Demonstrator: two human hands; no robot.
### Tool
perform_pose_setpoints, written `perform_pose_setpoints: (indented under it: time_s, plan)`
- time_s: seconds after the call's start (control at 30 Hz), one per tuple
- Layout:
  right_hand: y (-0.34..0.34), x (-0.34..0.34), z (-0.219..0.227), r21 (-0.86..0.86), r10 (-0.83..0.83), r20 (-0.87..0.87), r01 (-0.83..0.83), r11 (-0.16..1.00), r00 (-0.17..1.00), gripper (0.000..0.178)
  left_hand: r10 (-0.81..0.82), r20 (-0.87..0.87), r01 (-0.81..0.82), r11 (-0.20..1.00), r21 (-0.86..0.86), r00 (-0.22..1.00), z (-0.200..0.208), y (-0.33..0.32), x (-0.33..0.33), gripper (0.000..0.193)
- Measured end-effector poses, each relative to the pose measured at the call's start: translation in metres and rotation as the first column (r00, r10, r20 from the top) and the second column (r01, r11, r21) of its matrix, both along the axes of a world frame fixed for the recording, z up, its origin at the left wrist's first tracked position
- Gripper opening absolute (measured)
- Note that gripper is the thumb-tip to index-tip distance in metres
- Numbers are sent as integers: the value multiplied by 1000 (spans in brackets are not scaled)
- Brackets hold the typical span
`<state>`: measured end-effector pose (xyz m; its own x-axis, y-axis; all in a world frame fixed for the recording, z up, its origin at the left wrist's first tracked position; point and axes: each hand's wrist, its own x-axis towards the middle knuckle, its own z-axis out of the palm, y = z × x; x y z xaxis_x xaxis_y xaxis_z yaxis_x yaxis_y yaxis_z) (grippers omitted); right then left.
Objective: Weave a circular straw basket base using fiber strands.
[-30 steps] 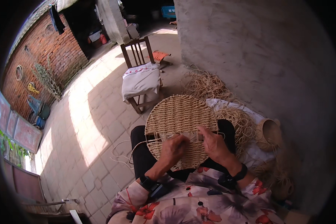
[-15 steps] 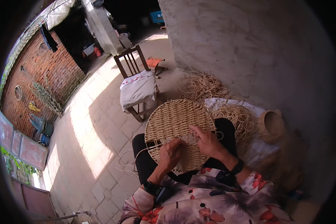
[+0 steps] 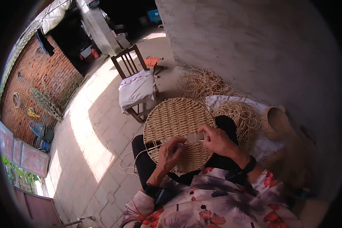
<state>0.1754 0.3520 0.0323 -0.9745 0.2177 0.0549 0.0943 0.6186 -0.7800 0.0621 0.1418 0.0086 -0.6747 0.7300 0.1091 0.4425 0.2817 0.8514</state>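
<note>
A round woven straw-coloured mat (image 3: 178, 118) lies across my lap, with a gap through its middle where bare lengthwise strands show. At the left part of this gap is my left hand (image 3: 171, 154), its fingers bent inward; what its fingertips hold is too small to make out. My right hand (image 3: 221, 142) is at the gap's right end, its index finger bent over the weave and its thumb close below, pinching at a pale cord near the rim. Loose cord ends (image 3: 127, 164) trail off the mat's left side beside my knee.
Past my knees stands a wooden chair (image 3: 136, 91) with a white cloth on its seat, and behind it a small orange-topped stool (image 3: 153, 62). Coiled straw cord (image 3: 237, 114) is heaped by the grey wall (image 3: 250, 49), next to a round woven basket (image 3: 274, 121) on white sheeting.
My right hand has dropped slightly, and its extended index finger has bent toward the gap. My left hand has loosened a little and turned. The whole view has shifted slightly.
</note>
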Motion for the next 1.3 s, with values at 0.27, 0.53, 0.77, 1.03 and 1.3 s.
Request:
perform_pose_setpoints:
  time_s: [0.27,0.53,0.77,1.03,1.3]
  plan:
    - [41,38,10,99,-65,-212,87,991,975,6,57,188,-69,996,58,981,3,4,-18,21]
    - [42,22,30,58,56,-340,-39,998,939,12,-144,283,129,989,72,948,36,79,18,27]
    - [47,21,-4,-427,-56,-218,-44,903,974,13,-224,349,197,974,113,910,28,81,21,30]
    - [64,41,-27,-409,-315,-243,198,891,917,13,-201,-600,129,978,-162,774,19,89,29,11]
    - [52,39,-43,-375,-243,-83,196,906,966,11,-170,-551,149,985,-83,817,7,100,34,1]
